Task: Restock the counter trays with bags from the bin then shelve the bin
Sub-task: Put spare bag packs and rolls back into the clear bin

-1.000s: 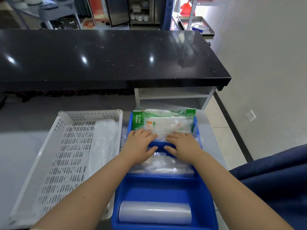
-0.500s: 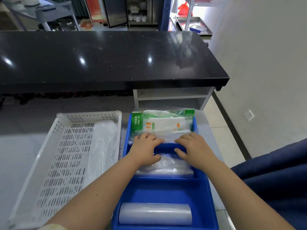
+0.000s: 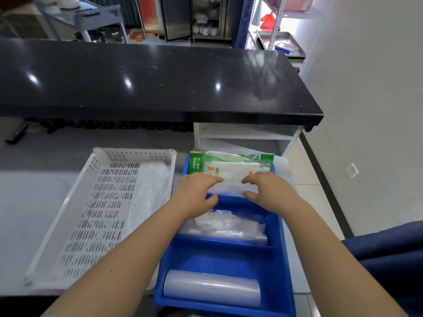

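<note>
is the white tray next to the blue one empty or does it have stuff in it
Not empty, mostly bare. The white tray holds clear plastic bags along its right side; the rest shows only its slotted floor.

Head view: 1 wide-angle camera, worn high, aimed forward and down.

Looked steeply onto the near blue tray (image 3: 278,266) and white perforated tray (image 3: 68,225), close below, with both forearms entering from the bottom edge; reached across the black counter (image 3: 160,83) to distant shelving (image 3: 281,30). Bent straight lines near the edges. No 2nd view for overlap.
</note>
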Available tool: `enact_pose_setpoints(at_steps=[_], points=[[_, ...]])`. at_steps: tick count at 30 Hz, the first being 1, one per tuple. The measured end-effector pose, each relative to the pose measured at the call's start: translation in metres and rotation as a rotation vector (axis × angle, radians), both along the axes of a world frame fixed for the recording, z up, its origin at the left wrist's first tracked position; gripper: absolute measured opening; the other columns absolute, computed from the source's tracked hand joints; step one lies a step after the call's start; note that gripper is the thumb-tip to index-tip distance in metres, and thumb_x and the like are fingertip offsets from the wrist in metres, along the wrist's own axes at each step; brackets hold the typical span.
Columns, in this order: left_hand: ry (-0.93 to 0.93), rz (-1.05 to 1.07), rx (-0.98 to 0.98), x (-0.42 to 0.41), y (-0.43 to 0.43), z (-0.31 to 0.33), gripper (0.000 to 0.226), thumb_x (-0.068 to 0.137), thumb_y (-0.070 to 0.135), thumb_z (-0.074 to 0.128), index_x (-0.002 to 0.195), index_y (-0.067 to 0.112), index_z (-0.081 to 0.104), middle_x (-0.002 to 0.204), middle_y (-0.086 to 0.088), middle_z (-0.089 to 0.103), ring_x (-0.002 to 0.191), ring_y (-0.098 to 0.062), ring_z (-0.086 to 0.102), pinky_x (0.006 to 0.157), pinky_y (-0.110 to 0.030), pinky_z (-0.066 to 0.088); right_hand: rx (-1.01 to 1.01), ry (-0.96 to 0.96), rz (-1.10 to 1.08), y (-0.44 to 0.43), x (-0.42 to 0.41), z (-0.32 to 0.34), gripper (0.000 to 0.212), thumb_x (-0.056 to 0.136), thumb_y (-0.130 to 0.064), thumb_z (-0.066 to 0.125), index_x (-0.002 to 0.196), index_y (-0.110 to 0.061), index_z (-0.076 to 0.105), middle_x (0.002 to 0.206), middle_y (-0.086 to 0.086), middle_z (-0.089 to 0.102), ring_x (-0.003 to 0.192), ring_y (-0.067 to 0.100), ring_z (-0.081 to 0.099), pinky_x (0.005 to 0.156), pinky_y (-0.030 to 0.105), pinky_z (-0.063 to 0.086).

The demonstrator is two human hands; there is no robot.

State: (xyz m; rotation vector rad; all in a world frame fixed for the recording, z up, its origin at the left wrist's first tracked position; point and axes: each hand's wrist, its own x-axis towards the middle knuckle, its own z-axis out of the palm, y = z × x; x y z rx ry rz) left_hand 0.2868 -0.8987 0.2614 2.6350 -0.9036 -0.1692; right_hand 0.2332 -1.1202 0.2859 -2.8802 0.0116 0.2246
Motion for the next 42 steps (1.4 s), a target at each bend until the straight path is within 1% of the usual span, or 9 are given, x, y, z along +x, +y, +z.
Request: enact_pose_setpoints(at_steps=[4,8,13,17,22,27,31,35,42], points=[[-0.167,0.14,-0.015,0.0,0.015,0.018,0.045,0.085,0.037,0.054,0.13,0.031,0.054,0.124,0.007,0.06,0.117,-0.018,0.048,0.096,-0.041,0.036,0.002,-0.234,0.156,0.034,0.015,0.02,0.037,0.086,-0.036,0.063,0.121,-0.027,0.059,0.117,0.001,0.063,0.108,0.023,0.052,0.091,0.039,0.045],[-0.238,0.326,0.02,-0.007,0.062,0.03,0.045,0.081,0.04,0.058,0.123,0.028,0.059,0.117,0.004,0.062,0.111,-0.022,0.05,0.091,-0.041,0.035,-0.013,-0.243,0.364,0.094,0.035,0.023,0.04,0.084,-0.033,0.064,0.123,-0.024,0.059,0.119,0.001,0.062,0.108,0.025,0.049,0.091,0.038,0.041],[-0.231,0.59,0.111,-0.046,0.168,0.038,0.048,0.079,0.046,0.056,0.125,0.031,0.056,0.122,0.006,0.059,0.117,-0.021,0.046,0.097,-0.043,0.031,0.017,-0.296,0.603,0.202,0.042,0.034,0.043,0.085,-0.035,0.064,0.125,-0.026,0.057,0.124,0.0,0.059,0.114,0.026,0.046,0.092,0.04,0.041],[-0.215,0.784,0.178,-0.096,0.271,0.045,0.053,0.077,0.047,0.052,0.128,0.033,0.052,0.126,0.006,0.057,0.119,-0.021,0.044,0.097,-0.043,0.031,0.032,-0.302,0.792,0.309,0.029,0.041,0.046,0.083,-0.04,0.066,0.126,-0.027,0.055,0.13,-0.002,0.055,0.119,0.026,0.044,0.093,0.04,0.042],[-0.187,1.051,0.188,-0.181,0.418,0.043,0.055,0.078,0.05,0.048,0.131,0.035,0.048,0.129,0.005,0.054,0.12,-0.023,0.042,0.097,-0.044,0.03,0.094,-0.339,1.069,0.481,-0.009,0.045,0.045,0.083,-0.037,0.066,0.126,-0.027,0.055,0.131,-0.003,0.053,0.123,0.024,0.041,0.096,0.039,0.04],[-0.179,1.235,0.245,-0.269,0.566,0.028,0.054,0.077,0.053,0.05,0.128,0.034,0.051,0.12,0.004,0.058,0.114,-0.024,0.044,0.092,-0.043,0.034,0.118,-0.348,1.253,0.649,-0.065,0.03,0.036,0.085,-0.034,0.06,0.118,-0.02,0.061,0.122,0.002,0.059,0.113,0.03,0.047,0.089,0.042,0.045],[-0.114,1.354,0.251,-0.321,0.658,0.008,0.051,0.078,0.052,0.053,0.125,0.033,0.055,0.117,0.003,0.061,0.109,-0.025,0.048,0.087,-0.041,0.037,0.172,-0.271,1.324,0.75,-0.105,0.007,0.039,0.079,-0.031,0.066,0.115,-0.018,0.063,0.116,0.008,0.061,0.109,0.033,0.051,0.086,0.044,0.048],[0.041,1.495,0.155,-0.357,0.725,-0.027,0.053,0.081,0.05,0.055,0.13,0.032,0.051,0.125,0.0,0.057,0.117,-0.026,0.045,0.09,-0.042,0.038,0.199,-0.184,1.373,0.823,-0.127,-0.029,0.039,0.082,-0.03,0.067,0.119,-0.021,0.061,0.119,0.001,0.062,0.11,0.026,0.051,0.088,0.041,0.048],[0.322,1.591,0.101,-0.366,0.806,-0.107,0.055,0.08,0.047,0.055,0.132,0.028,0.049,0.127,-0.002,0.054,0.119,-0.027,0.043,0.09,-0.042,0.039,0.186,0.036,1.404,0.93,-0.114,-0.113,0.035,0.081,-0.023,0.07,0.115,-0.017,0.065,0.117,0.005,0.064,0.112,0.028,0.052,0.092,0.04,0.046]])
